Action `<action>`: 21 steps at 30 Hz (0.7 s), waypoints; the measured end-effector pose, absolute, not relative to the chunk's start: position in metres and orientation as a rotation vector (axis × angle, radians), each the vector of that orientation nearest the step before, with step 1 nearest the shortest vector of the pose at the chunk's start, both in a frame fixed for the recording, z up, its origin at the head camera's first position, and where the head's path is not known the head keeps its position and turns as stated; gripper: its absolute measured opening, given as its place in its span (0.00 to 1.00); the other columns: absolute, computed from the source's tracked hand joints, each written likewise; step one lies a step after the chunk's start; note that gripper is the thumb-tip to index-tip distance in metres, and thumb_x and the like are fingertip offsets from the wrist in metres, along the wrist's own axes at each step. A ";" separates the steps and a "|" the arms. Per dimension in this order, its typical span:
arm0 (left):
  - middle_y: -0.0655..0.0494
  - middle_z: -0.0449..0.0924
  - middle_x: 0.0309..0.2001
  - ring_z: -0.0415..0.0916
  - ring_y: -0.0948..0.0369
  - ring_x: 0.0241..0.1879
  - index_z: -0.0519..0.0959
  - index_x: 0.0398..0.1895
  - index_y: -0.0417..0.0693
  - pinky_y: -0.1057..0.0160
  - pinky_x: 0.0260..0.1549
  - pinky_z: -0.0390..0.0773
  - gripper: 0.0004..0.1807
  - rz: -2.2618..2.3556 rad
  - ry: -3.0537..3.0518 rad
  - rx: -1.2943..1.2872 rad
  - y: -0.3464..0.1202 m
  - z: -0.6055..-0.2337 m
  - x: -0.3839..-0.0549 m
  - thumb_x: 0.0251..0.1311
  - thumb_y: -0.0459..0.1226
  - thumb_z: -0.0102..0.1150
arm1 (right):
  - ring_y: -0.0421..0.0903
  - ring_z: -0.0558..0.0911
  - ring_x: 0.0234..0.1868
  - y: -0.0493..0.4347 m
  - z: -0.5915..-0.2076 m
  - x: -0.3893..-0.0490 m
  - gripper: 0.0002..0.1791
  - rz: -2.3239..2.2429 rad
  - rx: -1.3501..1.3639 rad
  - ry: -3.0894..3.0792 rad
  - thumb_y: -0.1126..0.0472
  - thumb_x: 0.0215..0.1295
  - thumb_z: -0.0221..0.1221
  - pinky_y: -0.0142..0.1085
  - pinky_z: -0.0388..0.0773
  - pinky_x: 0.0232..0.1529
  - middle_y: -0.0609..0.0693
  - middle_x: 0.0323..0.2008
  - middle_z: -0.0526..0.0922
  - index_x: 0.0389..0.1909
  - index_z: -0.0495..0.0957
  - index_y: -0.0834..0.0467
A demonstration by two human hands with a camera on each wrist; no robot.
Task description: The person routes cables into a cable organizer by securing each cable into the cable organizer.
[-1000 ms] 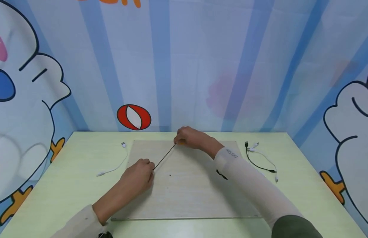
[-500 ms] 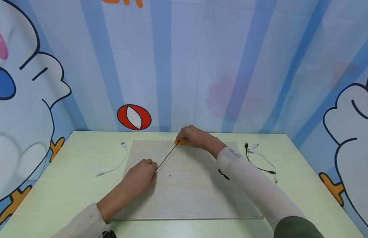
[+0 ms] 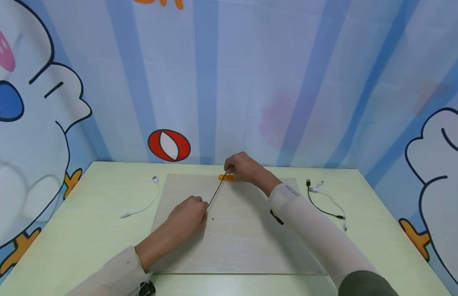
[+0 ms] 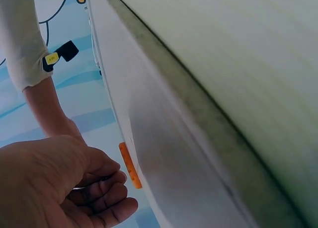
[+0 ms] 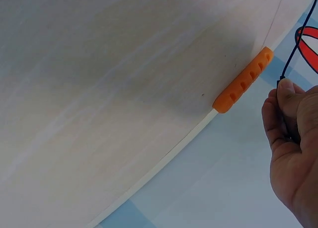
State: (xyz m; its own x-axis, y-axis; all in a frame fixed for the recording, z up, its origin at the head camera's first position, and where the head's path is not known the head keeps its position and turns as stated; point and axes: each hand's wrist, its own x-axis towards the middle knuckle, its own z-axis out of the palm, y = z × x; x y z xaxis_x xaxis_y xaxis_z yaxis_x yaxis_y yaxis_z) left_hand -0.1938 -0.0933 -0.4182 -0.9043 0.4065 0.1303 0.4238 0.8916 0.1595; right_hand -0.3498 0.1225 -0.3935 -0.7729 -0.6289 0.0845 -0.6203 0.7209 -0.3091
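A thin black cable (image 3: 217, 192) runs taut and slanted between my two hands. My left hand (image 3: 188, 216) pinches its near end over the left part of the pale board (image 3: 251, 250). At the board's far edge, my right hand (image 3: 244, 166) holds the cable's other end. The right wrist view shows thumb and fingers pinching a slim black plug end, with the cable (image 5: 298, 44) leading away from it. Just beside that hand, an orange bar with a row of notches (image 5: 243, 81) sits on the board's edge. In the head view, the cable passes in front of the bar.
A white cable (image 3: 145, 207) lies on the table left of the board. On the right lie a black cable (image 3: 323, 210) and a white cable (image 3: 334, 201), partly overlapping. A printed blue curtain (image 3: 236, 82) hangs behind the table.
My left hand has moved to the right, so the cable stands steeper. My right hand has shifted slightly up and right, and more of the orange bar shows beneath it.
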 end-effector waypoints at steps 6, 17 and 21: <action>0.45 0.85 0.32 0.81 0.55 0.34 0.91 0.38 0.32 0.55 0.38 0.89 0.02 -0.279 -2.951 -0.726 -0.086 -0.420 -0.198 0.68 0.26 0.74 | 0.56 0.91 0.60 0.116 -0.393 -0.351 0.13 -0.534 -0.945 2.931 0.70 0.84 0.60 0.46 0.89 0.62 0.60 0.58 0.94 0.57 0.92 0.64; 0.48 0.83 0.29 0.81 0.54 0.31 0.91 0.35 0.39 0.57 0.30 0.85 0.02 -0.099 -2.780 -0.887 -0.084 -0.492 -0.240 0.66 0.30 0.72 | 0.56 0.90 0.59 0.106 -0.394 -0.355 0.11 -0.638 -0.790 2.905 0.71 0.81 0.63 0.47 0.89 0.62 0.59 0.56 0.94 0.53 0.93 0.63; 0.50 0.82 0.27 0.81 0.53 0.31 0.91 0.33 0.41 0.59 0.30 0.85 0.05 -0.147 -2.747 -0.885 -0.081 -0.495 -0.239 0.66 0.27 0.70 | 0.55 0.90 0.56 0.102 -0.394 -0.358 0.10 -0.639 -0.772 2.886 0.71 0.80 0.64 0.47 0.89 0.61 0.59 0.53 0.93 0.51 0.93 0.63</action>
State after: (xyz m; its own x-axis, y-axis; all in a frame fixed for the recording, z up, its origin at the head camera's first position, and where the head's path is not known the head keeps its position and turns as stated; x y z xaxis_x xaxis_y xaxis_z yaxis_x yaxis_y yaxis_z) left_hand -0.2392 -0.0808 -0.4950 -0.7840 0.5603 0.2674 0.5856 0.8104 0.0189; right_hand -0.3578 0.1020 -0.3937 -0.8688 -0.4946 0.0240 -0.4585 0.7852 -0.4161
